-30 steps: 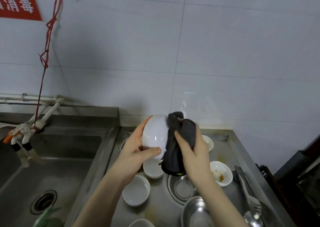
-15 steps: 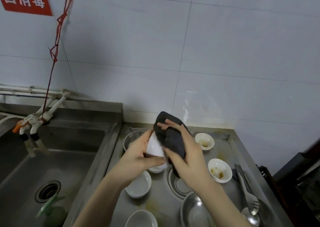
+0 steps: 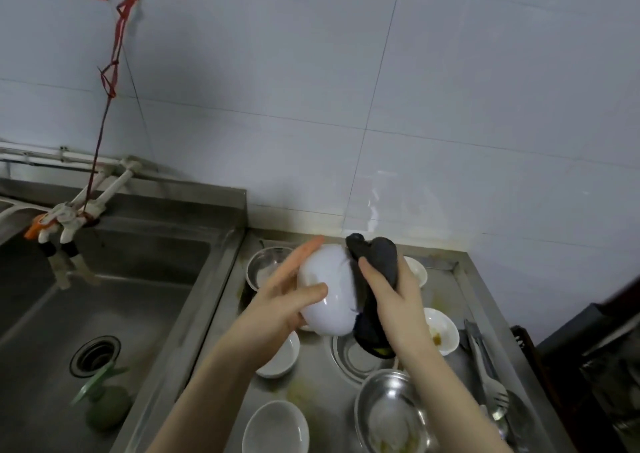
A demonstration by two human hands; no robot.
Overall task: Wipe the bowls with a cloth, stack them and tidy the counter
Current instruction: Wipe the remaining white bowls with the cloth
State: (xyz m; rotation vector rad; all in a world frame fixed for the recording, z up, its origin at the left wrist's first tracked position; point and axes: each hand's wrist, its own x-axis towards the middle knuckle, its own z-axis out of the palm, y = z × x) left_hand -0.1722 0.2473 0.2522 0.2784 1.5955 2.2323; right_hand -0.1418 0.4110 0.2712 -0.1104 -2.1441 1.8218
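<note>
A person holds a white bowl (image 3: 329, 297) up in the air, above the steel surface (image 3: 311, 387). The bowl is tipped on its side, so its round bottom faces the camera. The left hand (image 3: 277, 310) grips the bowl, with the thumb across the outside and the fingers curled round the far edge. The right hand (image 3: 394, 300) holds a dark cloth (image 3: 375, 262), with its fingers curled round it. The cloth is pressed against the right side of the bowl, and a loose end of it hangs down below the hand.

More bowls sit on the surface under the hands. One small white bowl (image 3: 282, 355) is just under the left wrist, and another white bowl (image 3: 275, 428) is near the bottom edge. A white bowl with brown bits in it (image 3: 441, 331) is to the right of the right hand. One more white bowl (image 3: 415, 271) peeks out behind the cloth. A shiny metal bowl (image 3: 268, 265) is at the back, behind the left hand. Another metal bowl (image 3: 391, 411) is close to the front. Metal tongs (image 3: 481, 359) lie along the right edge.

To the left is a deep sink (image 3: 104, 297) with a drain (image 3: 95, 354). Something green (image 3: 107, 407) lies in the sink.
</note>
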